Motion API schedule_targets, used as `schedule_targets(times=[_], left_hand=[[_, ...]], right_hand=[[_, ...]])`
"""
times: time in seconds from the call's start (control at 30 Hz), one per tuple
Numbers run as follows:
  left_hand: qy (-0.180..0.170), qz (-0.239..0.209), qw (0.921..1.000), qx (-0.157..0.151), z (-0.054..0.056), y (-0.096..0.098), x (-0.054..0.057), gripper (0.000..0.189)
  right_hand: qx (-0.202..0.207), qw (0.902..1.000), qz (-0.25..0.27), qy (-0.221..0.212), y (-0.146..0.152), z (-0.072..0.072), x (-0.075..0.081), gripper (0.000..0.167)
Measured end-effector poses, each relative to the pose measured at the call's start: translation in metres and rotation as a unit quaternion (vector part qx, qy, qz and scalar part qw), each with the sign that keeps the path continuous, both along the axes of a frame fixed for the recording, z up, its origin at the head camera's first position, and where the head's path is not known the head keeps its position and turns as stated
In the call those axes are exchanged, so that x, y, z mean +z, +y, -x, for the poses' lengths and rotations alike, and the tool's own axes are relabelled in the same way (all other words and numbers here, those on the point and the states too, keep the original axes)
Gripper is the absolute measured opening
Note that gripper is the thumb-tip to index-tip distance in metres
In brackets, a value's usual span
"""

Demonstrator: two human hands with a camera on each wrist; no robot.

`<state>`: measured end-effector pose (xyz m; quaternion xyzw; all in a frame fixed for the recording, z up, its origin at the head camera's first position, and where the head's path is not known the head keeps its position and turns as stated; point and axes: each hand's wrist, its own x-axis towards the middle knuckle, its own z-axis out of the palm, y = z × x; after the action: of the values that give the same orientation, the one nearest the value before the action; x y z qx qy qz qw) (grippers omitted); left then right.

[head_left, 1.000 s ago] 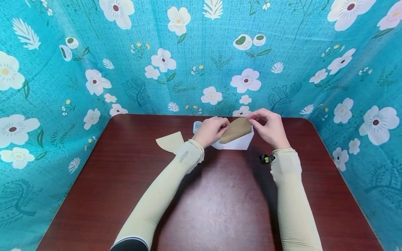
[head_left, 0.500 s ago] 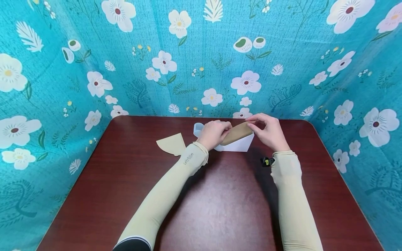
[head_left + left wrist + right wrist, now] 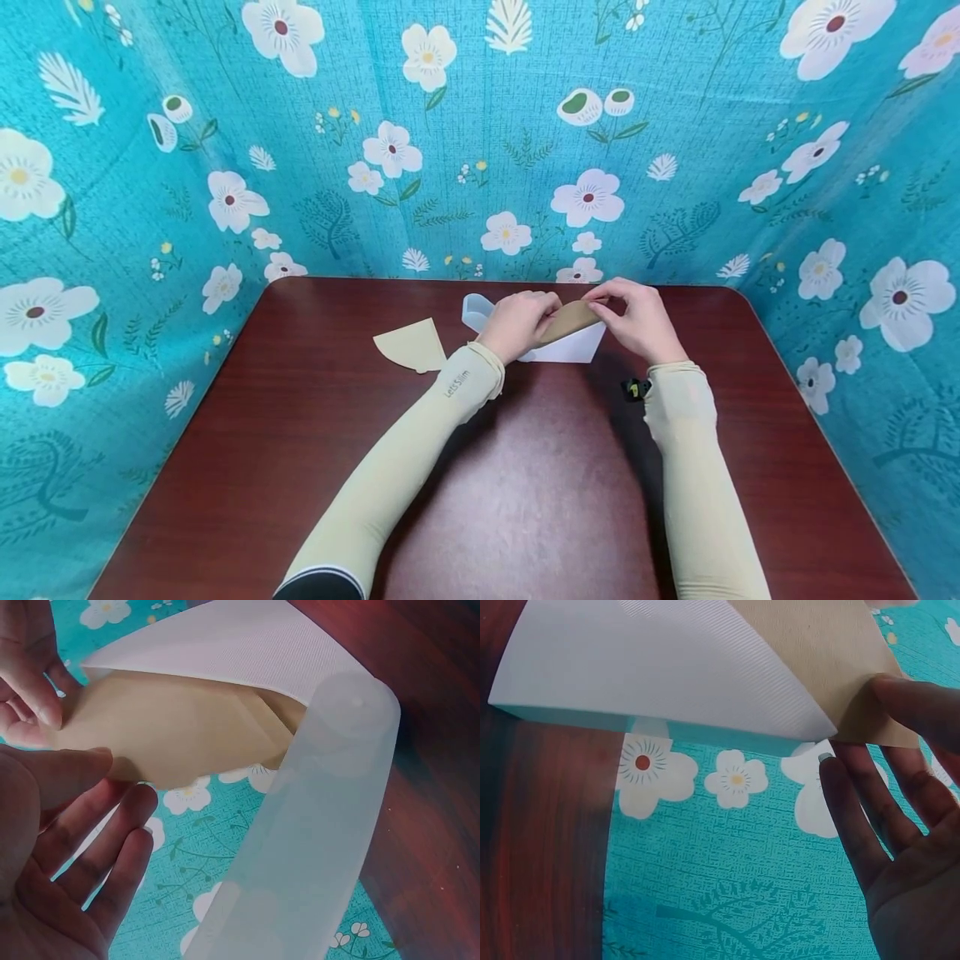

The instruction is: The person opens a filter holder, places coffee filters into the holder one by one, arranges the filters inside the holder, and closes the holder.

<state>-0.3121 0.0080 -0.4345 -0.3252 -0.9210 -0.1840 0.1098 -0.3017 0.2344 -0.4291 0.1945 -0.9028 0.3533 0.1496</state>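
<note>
A stack of brown paper coffee filters (image 3: 567, 320) stands partly inside a white ribbed holder (image 3: 572, 347) near the back of the table. My left hand (image 3: 519, 320) pinches the filters' left side, its thumb lying on the paper in the left wrist view. At the opposite corner, my right hand (image 3: 636, 318) pinches the paper between thumb and fingers. The right wrist view shows that corner sticking out past the holder's edge (image 3: 630, 667). A translucent lid (image 3: 322, 795) swings out from the holder, joined at a round end.
One flat, fan-shaped paper filter (image 3: 411, 343) lies on the dark red wooden table (image 3: 540, 483), left of the holder. Blue flowered cloth (image 3: 465, 167) hangs close behind the table and along both sides. A small black device (image 3: 634, 389) sits at the right wrist.
The brown filters have sunk lower into the holder, so less paper shows above it. My left hand has shifted slightly right, and my right hand has come down a little with the paper.
</note>
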Motion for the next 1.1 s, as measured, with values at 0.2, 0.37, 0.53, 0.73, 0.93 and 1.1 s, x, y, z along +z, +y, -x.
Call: schedule_targets(times=[0.2,0.37,0.53,0.73,0.93,1.1], left_hand=[[0.002,0.02,0.9996,0.019,0.002,0.003,-0.005,0.013],[-0.005,0.03,0.9991,0.03,0.004,0.005,-0.01,0.013],[-0.009,0.035,0.9987,0.037,0.004,0.008,-0.015,0.01],[-0.006,0.061,0.9969,0.049,0.004,0.011,-0.021,0.01],[-0.013,0.075,0.9957,0.053,0.003,0.013,-0.023,0.011],[-0.012,0.076,0.9957,0.052,0.004,0.015,-0.025,0.01]], right_hand=[[0.006,0.9999,-0.012,0.006,0.0,0.003,-0.007,0.011],[0.012,0.9994,-0.027,0.02,-0.001,0.005,-0.012,0.009],[0.012,0.9985,-0.044,0.03,-0.001,0.007,-0.016,0.007],[0.017,0.998,-0.052,0.03,-0.003,0.007,-0.02,0.007],[0.012,0.9983,-0.057,0.01,-0.003,0.007,-0.021,0.006],[0.002,0.9976,-0.069,-0.011,-0.003,0.007,-0.021,0.007]])
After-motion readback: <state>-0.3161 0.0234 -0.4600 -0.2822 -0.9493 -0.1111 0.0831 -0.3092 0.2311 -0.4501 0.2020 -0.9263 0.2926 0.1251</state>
